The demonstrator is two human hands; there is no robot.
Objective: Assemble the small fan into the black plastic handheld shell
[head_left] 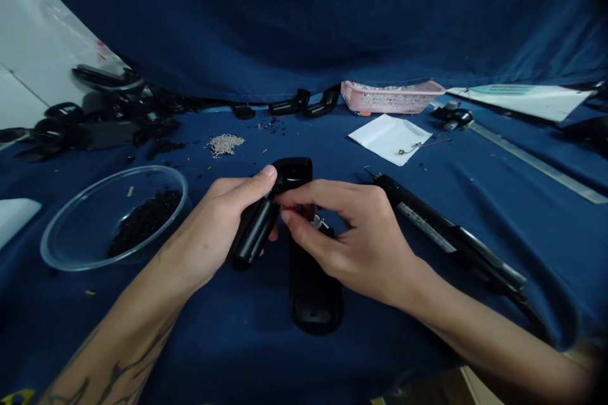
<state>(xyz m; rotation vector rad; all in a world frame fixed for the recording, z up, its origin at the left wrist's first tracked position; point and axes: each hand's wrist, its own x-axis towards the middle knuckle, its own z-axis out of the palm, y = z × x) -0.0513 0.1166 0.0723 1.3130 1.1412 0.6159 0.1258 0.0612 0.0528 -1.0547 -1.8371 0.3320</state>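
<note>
My left hand [225,215] grips a black plastic casing [254,234] with a tube-like lower part and a wide, bent upper end. The thumb lies along its upper side. Thumb and forefinger of my right hand [351,228] are pinched together at the casing's joint. Whatever small piece they hold there is mostly hidden; a trace of red shows by the fingertips. Below the right hand a long black shell [316,304] with a rounded end lies on the cloth, a small silvery part [320,223] near its upper end.
To the left stands a clear plastic bowl [114,259] of small black pieces. A pile of small silvery pieces [227,144] lies farther back. An electric screwdriver [427,215] lies right. Behind are a pink basket [392,100], white paper [387,136] and black parts [109,130].
</note>
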